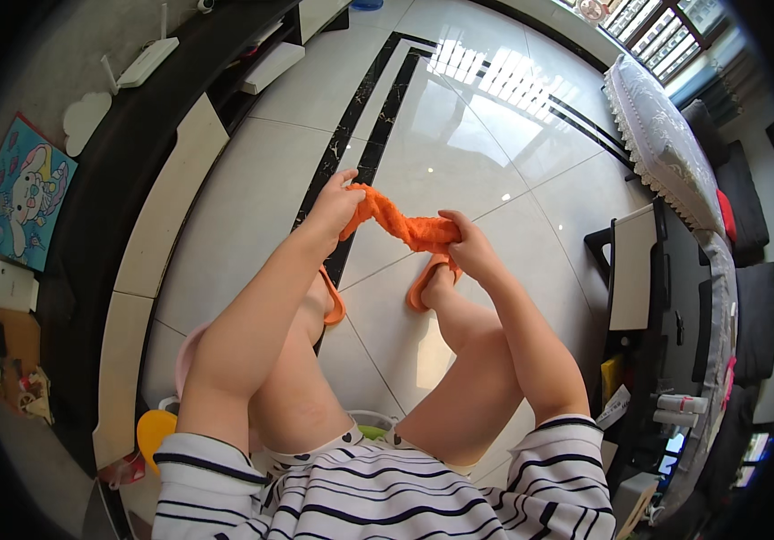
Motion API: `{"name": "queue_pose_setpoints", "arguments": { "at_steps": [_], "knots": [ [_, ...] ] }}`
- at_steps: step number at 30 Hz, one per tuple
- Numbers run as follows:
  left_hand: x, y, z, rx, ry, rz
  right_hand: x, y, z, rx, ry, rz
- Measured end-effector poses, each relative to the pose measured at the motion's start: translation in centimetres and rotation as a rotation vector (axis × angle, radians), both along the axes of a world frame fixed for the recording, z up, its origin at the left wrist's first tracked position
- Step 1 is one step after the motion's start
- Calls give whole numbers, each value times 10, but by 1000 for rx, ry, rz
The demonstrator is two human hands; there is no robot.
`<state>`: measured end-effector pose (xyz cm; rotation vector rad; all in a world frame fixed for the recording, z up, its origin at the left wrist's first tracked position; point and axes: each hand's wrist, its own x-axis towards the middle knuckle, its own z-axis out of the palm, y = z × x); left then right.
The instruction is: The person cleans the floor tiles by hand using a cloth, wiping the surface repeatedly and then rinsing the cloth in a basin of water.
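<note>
An orange fabric cloth (pixel 403 225), fuzzy and loosely twisted, stretches between my two hands above the tiled floor. My left hand (pixel 335 208) grips its left end, with a finger pointing outward. The right end is held in my right hand (pixel 471 244), the thumb side along the top. The middle of the cloth sags a little. Below it are my feet in orange slippers, the right slipper (pixel 417 287) partly covered by the cloth and my hand.
A long black-and-white cabinet (pixel 171 202) runs along the left, bearing a white router (pixel 148 62) and a cartoon picture (pixel 26 192). To the right stand a low table (pixel 631 266) and a lace-covered sofa (pixel 670 142). Glossy floor tiles (pixel 481 162) with black border strips lie ahead.
</note>
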<state>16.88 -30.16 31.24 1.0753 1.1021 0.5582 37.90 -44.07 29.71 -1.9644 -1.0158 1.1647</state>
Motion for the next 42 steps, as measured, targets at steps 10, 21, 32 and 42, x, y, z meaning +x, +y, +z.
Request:
{"name": "queue_pose_setpoints", "arguments": {
  "at_steps": [10,21,32,42],
  "knots": [
    [-33,23,-41,324,460,-376,16,38,-8,-122,-125,209],
    [-116,7,-18,241,154,-282,45,83,-34,-43,-34,228],
    [-161,51,-89,297,769,-97,-73,150,-8,-48,-198,812],
    [-148,103,-145,40,608,-14,-20,242,-93,-126,-82,547]
  ]
}}
